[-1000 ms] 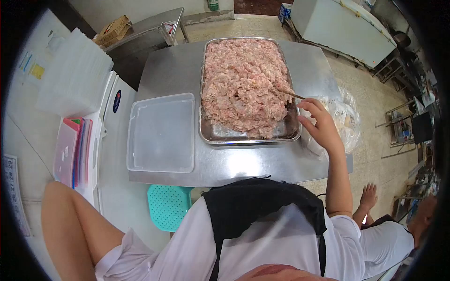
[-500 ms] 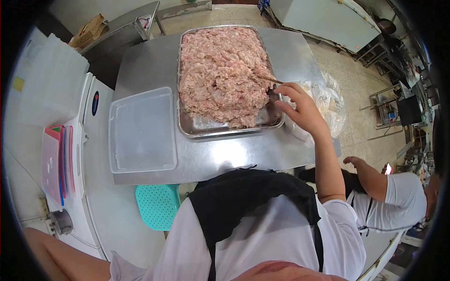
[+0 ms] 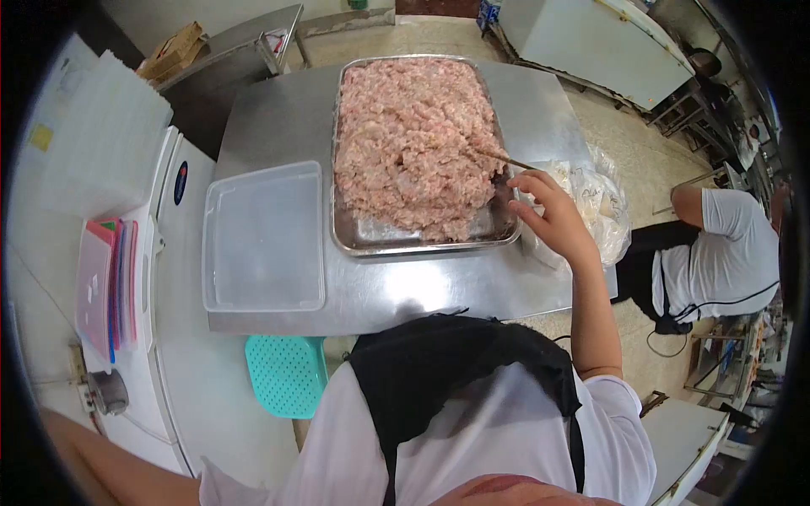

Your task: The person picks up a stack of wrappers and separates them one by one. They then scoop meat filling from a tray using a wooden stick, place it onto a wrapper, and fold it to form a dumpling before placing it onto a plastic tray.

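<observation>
While arm's extended, rt hand (image 3: 553, 221) curls fingers beside tray (image 3: 422, 248).

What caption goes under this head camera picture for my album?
Right hand beside a metal tray heaped with minced meat on a steel table.

**Clearance around the tray**

Near edge of the steel table (image 3: 422, 287) is a bare strip in front of the tray (image 3: 422, 250) and the clear container (image 3: 263, 236), so it's passable. The far-left corner behind the container is also bare. Tray and container sit just beside each other, with only a narrow gap. Minced meat (image 3: 409, 135) is heaped across the tray, and a thin stick (image 3: 504, 157) juts toward its right rim. Right side is tight: right hand (image 3: 553, 219) at the rim, crumpled plastic bag (image 3: 601, 202) just beyond. Co-worker (image 3: 726, 244) is off right, well apart.
</observation>
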